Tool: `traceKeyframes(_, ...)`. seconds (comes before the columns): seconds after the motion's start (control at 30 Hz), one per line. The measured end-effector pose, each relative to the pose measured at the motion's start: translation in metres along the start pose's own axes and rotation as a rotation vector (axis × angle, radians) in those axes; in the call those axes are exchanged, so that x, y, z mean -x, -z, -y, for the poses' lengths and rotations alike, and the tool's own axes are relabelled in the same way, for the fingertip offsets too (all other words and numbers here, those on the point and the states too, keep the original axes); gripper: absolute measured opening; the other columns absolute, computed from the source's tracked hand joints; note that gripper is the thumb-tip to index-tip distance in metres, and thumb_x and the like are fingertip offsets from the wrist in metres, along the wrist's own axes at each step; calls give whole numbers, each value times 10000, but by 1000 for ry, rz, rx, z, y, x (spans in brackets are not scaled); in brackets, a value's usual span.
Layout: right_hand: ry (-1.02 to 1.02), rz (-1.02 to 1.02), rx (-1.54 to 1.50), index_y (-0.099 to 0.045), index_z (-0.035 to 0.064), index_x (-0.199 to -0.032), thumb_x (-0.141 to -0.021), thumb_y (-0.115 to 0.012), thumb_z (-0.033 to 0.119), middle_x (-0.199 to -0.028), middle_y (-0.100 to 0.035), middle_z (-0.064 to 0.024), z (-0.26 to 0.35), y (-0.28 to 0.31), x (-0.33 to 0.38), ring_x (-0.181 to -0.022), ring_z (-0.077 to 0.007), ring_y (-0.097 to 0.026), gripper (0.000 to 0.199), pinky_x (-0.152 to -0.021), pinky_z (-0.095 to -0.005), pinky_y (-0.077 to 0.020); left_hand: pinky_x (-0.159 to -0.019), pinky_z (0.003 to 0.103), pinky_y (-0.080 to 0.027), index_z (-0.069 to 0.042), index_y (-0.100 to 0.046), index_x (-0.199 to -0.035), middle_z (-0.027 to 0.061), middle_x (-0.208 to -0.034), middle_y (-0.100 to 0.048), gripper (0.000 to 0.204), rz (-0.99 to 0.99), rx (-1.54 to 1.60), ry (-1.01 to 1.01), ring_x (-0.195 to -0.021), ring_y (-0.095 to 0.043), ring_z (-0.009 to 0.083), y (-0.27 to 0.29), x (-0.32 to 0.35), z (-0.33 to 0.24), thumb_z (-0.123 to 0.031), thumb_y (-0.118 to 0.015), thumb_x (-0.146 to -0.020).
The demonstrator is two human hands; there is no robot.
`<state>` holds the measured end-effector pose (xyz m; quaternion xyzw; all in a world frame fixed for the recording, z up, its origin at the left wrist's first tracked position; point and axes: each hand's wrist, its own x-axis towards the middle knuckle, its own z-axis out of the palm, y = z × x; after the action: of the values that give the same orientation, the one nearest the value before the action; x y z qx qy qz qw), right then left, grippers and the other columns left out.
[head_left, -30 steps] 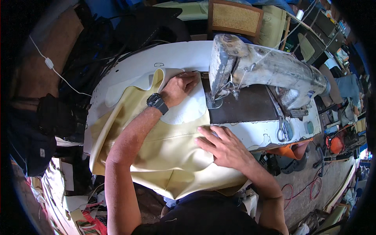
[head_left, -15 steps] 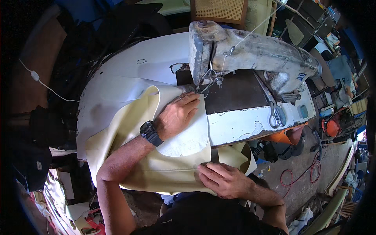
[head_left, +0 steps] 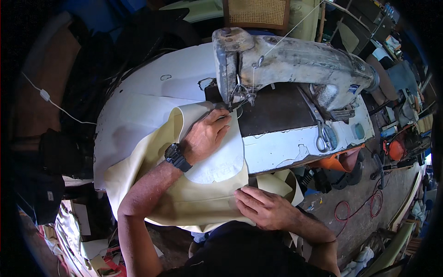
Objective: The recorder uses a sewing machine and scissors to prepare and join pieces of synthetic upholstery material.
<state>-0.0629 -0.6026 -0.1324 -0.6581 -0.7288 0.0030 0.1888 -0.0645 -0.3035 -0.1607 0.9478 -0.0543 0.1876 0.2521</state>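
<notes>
My left hand [head_left: 206,138], with a black watch [head_left: 175,156] on its wrist, rests over the pale underside [head_left: 216,168] of a cream vinyl sheet. Its bent fingertips are drawn together beside the needle area [head_left: 232,102] of an old, worn sewing machine [head_left: 295,57]. A small dark piece shows at those fingertips; what it is stays unclear. The cream vinyl sheet [head_left: 184,203] lies folded over the front of the table and drapes toward my body. Lower right of it, my right hand [head_left: 266,210] pinches its near edge, fingers curled. Thread [head_left: 295,33] runs down to the machine head.
Scissors [head_left: 320,134] lie on the white, chipped tabletop [head_left: 272,147], under the machine arm. Orange material [head_left: 339,160] hangs below the table's right edge. A red hose [head_left: 360,210] coils on the floor. A cane-panelled wooden piece [head_left: 256,13] stands behind the table.
My left fingers have gone from lying flatter on the material to being more bent, with a dark piece now at their tips. My right hand keeps its hold, and the view has shifted slightly.
</notes>
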Motion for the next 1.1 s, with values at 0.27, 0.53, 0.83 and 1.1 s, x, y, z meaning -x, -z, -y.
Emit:
traceKeyframes(0.27,-69,-12,93,-713,40,-1165,-857,-707,85,-1286,-663,-126,-23,17,16,-1221,-301,-618,311,-1055,-411,-528,-997,432,-557,19,-707,-1216,167,-1316,-652,269,-11,15,4,-1195,-656,368,-2,-1,1,-61,-684,-960)
traceKeyframes(0.53,-1121,-623,763,-640,-36,-1026,-1040,-596,532,-871,-661,-197,-273,272,84,-747,-302,-648,569,-787,-413,-519,-1011,431,-559,25,-707,-1208,175,-1326,-658,268,-14,-15,-24,-1194,-663,364,1,-3,-1,-64,-691,-955)
traceKeyframes(0.83,-1114,-489,-78,-627,3,-1387,-1071,-549,515,-1176,-733,-200,-439,287,169,-989,-308,-693,607,-947,-378,-517,-1031,426,-553,32,-727,-1188,186,-1317,-684,260,-39,-52,-20,-1214,-664,353,-2,1,4,-65,-704,-947)
traceKeyframes(1.1,-707,-570,731,-706,-23,-1273,-1093,-521,449,-1114,-768,-163,-421,259,210,-1012,-246,-699,538,-938,-365,-524,-1041,423,-546,33,-728,-1190,183,-1315,-687,263,-28,-34,-16,-1221,-660,352,-5,-3,3,-64,-704,-947)
